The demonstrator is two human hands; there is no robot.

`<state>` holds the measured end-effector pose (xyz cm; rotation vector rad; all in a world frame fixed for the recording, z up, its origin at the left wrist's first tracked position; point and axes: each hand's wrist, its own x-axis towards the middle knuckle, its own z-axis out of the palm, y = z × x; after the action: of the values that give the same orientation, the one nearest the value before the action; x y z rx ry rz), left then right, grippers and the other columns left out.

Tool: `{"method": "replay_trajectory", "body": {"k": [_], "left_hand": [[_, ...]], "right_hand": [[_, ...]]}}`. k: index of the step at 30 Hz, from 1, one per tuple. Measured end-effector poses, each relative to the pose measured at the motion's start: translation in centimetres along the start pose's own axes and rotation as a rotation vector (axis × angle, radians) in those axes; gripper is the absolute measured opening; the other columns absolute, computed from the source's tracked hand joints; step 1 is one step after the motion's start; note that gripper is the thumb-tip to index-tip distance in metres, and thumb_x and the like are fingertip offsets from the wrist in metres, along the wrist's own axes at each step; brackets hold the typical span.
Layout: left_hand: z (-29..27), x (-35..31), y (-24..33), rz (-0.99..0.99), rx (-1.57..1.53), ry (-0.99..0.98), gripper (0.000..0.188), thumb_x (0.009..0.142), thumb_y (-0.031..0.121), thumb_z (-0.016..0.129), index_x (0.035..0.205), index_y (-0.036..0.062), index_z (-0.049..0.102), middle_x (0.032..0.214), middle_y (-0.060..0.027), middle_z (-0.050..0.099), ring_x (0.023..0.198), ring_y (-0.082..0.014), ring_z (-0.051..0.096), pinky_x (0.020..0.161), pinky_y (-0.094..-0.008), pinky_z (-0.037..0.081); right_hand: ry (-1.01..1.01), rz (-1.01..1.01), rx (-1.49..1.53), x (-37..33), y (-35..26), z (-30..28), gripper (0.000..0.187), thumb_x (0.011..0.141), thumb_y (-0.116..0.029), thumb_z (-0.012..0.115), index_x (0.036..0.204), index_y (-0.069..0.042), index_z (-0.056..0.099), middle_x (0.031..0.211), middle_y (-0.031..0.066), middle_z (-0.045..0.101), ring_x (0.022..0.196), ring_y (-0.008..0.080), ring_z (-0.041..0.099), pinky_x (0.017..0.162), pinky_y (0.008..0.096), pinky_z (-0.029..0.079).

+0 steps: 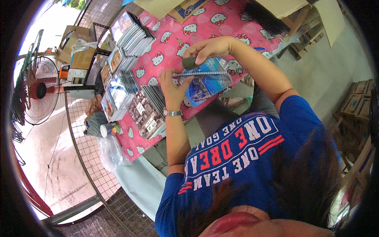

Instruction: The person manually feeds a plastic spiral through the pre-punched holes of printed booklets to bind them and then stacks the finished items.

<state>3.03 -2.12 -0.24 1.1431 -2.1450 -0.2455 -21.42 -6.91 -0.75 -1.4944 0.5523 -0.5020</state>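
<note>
A spiral notebook with a blue picture cover stands partly opened on the pink patterned tablecloth, its coil binding facing up. My left hand, with a metal watch at the wrist, grips the binding's left end, thumb against the cover. Just above the coil, my right hand pinches a small dark green block-like piece between thumb and fingers; its exact kind does not show. Beside my left wrist lies a stack of notebooks with brown patterned covers.
More notebook stacks line the table's left side. A blue pen lies right of my right arm. Cardboard sits at the far edge. A standing fan, a cardboard box, a cup and a plastic bag are at left.
</note>
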Motion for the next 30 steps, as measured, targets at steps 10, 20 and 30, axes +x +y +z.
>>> {"method": "replay_trajectory", "body": {"k": [10, 20, 30], "left_hand": [[-0.2, 0.4, -1.1, -0.132, -0.195, -0.067, 0.042, 0.062, 0.015, 0.087, 0.091, 0.0026, 0.059, 0.089, -0.0088, 0.054, 0.082, -0.0272, 0.054, 0.072, -0.0354, 0.045], [1.0, 0.3, -3.4, -0.091, -0.171, -0.035, 0.035, 0.069, 0.011, 0.085, 0.090, 0.0039, 0.058, 0.083, -0.0015, 0.056, 0.071, -0.0128, 0.052, 0.065, -0.0273, 0.044], [2.2, 0.1, -1.4, -0.495, -0.639, 0.109, 0.019, 0.087, 0.008, 0.071, 0.101, -0.0014, 0.061, 0.078, -0.0042, 0.061, 0.064, -0.0110, 0.060, 0.056, -0.0254, 0.047]], "right_hand": [[-0.091, 0.003, 0.071, 1.6, 0.1, -0.2, 0.045, 0.080, -0.019, 0.072, 0.121, -0.005, 0.060, 0.109, 0.0037, 0.060, 0.100, 0.0124, 0.055, 0.086, 0.0286, 0.045], [-0.002, -0.024, 0.053, 1.9, -0.6, 0.1, 0.033, 0.081, -0.019, 0.070, 0.110, -0.004, 0.065, 0.099, 0.0025, 0.063, 0.092, 0.0113, 0.057, 0.083, 0.0277, 0.046], [0.959, 0.271, -1.094, -8.2, 14.8, -7.1, 0.073, 0.078, -0.053, 0.070, 0.137, -0.016, 0.051, 0.142, 0.0190, 0.044, 0.125, 0.0399, 0.047, 0.101, 0.0479, 0.042]]}}
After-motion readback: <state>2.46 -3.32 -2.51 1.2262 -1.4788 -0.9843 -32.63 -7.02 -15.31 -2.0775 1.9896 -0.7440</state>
